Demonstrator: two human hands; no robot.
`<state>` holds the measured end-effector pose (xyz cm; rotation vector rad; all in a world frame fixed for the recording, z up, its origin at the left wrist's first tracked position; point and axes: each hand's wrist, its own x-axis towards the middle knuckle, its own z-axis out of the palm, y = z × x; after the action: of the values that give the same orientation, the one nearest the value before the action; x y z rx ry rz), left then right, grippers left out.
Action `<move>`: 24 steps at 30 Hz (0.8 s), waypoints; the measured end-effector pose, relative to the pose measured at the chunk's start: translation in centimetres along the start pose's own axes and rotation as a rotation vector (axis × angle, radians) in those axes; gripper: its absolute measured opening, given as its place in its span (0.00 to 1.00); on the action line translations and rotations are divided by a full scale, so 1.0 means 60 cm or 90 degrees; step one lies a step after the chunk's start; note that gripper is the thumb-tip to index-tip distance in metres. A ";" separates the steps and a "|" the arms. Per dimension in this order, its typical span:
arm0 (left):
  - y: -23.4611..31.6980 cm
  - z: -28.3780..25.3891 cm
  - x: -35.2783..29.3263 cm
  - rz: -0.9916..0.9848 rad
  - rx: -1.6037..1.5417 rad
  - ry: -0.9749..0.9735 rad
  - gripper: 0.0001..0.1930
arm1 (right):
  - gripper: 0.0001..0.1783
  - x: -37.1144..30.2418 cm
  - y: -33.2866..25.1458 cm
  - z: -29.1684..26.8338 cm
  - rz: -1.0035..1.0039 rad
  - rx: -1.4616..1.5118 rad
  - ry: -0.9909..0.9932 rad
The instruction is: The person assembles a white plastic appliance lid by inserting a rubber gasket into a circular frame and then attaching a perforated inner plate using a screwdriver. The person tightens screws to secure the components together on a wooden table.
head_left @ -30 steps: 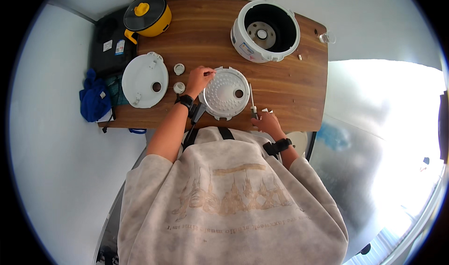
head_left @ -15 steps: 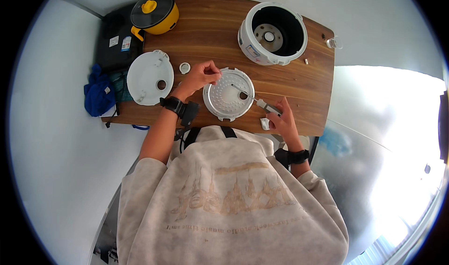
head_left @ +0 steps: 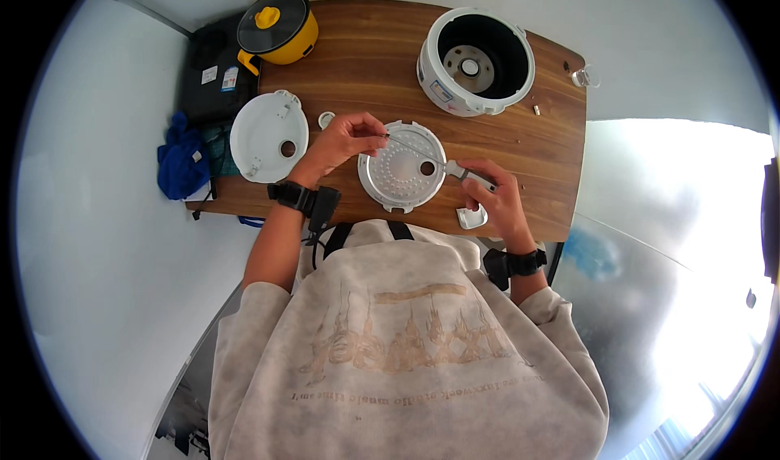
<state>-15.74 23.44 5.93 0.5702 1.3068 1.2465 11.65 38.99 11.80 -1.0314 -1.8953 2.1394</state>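
Observation:
In my right hand is a screwdriver with a grey and white handle, its thin shaft slanting up to the left. My left hand is closed in a pinch at the screwdriver's tip; whatever sits between those fingertips is too small to make out. Below the shaft lies a round, pale inner lid plate with raised dots and one hole. Left of my left hand is a white round lid cover, also with a hole. A small white round cap shows partly behind my left hand.
A white cooker body with a dark inside stands at the far right, a glass beyond it. At the far left are a yellow pot, a black case and a blue cloth bag. A white piece lies near the front edge.
The screwdriver has shifted up, its tip going from above the plate to my left fingertips. My right hand has closed more firmly round the handle. The whole view has shifted slightly.

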 end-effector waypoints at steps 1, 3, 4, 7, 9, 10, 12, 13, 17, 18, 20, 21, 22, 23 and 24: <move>0.002 0.002 0.000 -0.001 -0.002 0.003 0.07 | 0.15 0.000 -0.001 -0.001 -0.005 -0.003 0.006; 0.005 0.007 -0.002 -0.005 -0.007 0.006 0.07 | 0.15 -0.002 -0.002 -0.002 -0.013 -0.009 0.020; 0.006 0.009 -0.003 -0.008 -0.009 0.006 0.07 | 0.15 -0.003 -0.002 -0.003 -0.016 -0.006 0.013; 0.009 0.014 -0.004 -0.012 -0.015 0.004 0.07 | 0.16 -0.005 -0.003 -0.005 -0.021 -0.005 0.002; 0.011 0.018 -0.005 -0.010 -0.021 0.011 0.06 | 0.16 -0.006 -0.003 -0.005 -0.020 -0.017 0.001; 0.010 0.017 -0.005 -0.011 -0.019 0.009 0.06 | 0.16 -0.006 -0.003 -0.005 -0.014 -0.012 0.002; 0.009 0.017 -0.006 -0.012 -0.015 0.007 0.07 | 0.16 -0.007 -0.001 -0.005 -0.003 0.000 0.004; 0.010 0.017 -0.006 -0.011 -0.010 0.006 0.07 | 0.17 -0.007 -0.001 -0.005 -0.003 0.002 0.003; 0.014 0.018 -0.001 -0.009 0.006 -0.001 0.06 | 0.17 -0.003 -0.006 -0.006 0.015 0.027 0.007; 0.014 0.017 0.001 -0.008 0.010 -0.003 0.06 | 0.18 0.000 -0.009 -0.006 0.022 0.038 0.008; 0.011 0.016 0.002 -0.005 0.016 0.006 0.06 | 0.17 0.006 -0.014 -0.008 0.010 0.036 -0.004; 0.009 0.016 0.003 -0.003 0.018 0.011 0.07 | 0.17 0.010 -0.017 -0.008 0.004 0.035 -0.010; 0.008 0.015 0.004 -0.002 0.012 0.018 0.07 | 0.17 0.012 -0.022 -0.007 -0.009 0.032 -0.005; 0.006 0.013 0.005 0.000 0.004 0.025 0.07 | 0.17 0.015 -0.029 -0.003 -0.022 0.029 -0.001; 0.003 0.012 0.006 0.001 -0.004 0.034 0.07 | 0.16 0.018 -0.033 -0.002 -0.035 0.026 0.003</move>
<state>-15.21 24.03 6.16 0.5375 1.3467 1.2732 10.21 40.04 13.17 -0.9652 -1.8481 2.1339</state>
